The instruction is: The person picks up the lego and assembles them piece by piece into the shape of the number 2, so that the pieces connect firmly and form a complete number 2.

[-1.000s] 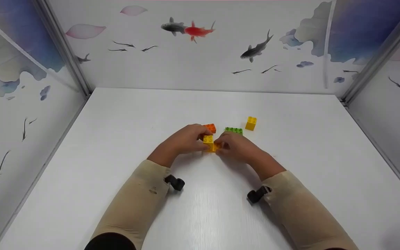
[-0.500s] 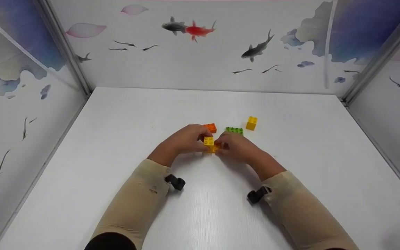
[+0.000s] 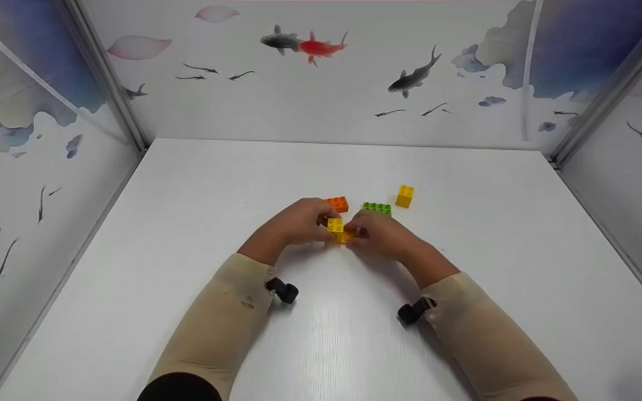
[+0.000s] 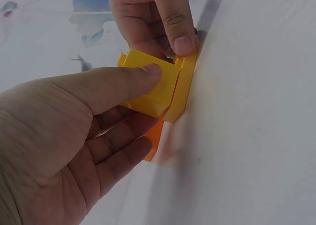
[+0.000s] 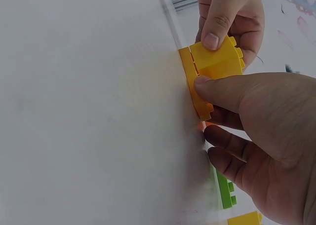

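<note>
My left hand [image 3: 305,221] pinches a tall yellow toy building brick [image 4: 154,89] between thumb and fingers. The brick sits over one end of a flatter orange-yellow brick [image 5: 189,77], and a thin gap shows between them in the right wrist view. My right hand [image 3: 385,236] pinches the other end of that flat brick, its thumb on the near side. Both bricks are low over the white table. Just beyond my left fingers lies an orange brick [image 3: 339,204], partly hidden by the hand. A green brick [image 3: 377,208] lies right behind my right hand.
Another yellow brick [image 3: 404,196] stands on the white table [image 3: 215,178], farther back to the right. White panels [image 3: 332,106] painted with fish and leaves enclose the table at the back and sides. A small black camera [image 3: 283,291] sticks out from the left sleeve, another from the right.
The tall yellow brick's studded top has shifted slightly in the left fingers. Both hands keep their grips and stay almost in place; the loose bricks lie as before.
</note>
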Demonstrator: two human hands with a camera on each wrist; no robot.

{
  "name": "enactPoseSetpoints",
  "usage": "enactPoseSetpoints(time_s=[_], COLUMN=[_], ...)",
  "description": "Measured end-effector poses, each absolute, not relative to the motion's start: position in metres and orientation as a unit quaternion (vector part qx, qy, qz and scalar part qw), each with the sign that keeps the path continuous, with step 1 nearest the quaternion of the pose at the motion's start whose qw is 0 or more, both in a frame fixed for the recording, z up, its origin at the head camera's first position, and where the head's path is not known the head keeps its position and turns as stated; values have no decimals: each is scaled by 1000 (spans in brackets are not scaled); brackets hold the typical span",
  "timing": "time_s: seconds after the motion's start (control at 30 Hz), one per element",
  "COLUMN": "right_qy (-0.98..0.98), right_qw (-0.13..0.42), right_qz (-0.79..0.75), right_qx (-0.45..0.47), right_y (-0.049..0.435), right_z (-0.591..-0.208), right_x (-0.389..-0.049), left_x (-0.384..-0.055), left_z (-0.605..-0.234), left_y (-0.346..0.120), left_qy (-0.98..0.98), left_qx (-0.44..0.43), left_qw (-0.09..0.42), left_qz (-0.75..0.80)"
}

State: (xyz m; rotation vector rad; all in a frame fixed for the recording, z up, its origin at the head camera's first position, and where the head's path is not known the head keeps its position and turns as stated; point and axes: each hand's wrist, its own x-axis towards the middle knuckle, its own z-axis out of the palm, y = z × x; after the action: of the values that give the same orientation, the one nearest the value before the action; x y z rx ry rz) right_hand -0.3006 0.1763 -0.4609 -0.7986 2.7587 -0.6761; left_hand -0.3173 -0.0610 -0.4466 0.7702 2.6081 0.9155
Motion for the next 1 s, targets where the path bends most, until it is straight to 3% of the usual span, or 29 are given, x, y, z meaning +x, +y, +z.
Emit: enactPoseSetpoints(time_s=[0.63, 1.0], right_qy=[930, 940], right_qw=[134, 99], right_qz=[-254, -296], right_qx=[-231, -139], right_y=[178, 177], right_z=[-457, -447], right_x=[-305, -322], left_x=[-317, -316], left_z=[-445, -442], left_y=[-57, -55], left_qy=[906, 917], left_qx=[242, 228], left_qw=[152, 156], left_qz=[312, 287])
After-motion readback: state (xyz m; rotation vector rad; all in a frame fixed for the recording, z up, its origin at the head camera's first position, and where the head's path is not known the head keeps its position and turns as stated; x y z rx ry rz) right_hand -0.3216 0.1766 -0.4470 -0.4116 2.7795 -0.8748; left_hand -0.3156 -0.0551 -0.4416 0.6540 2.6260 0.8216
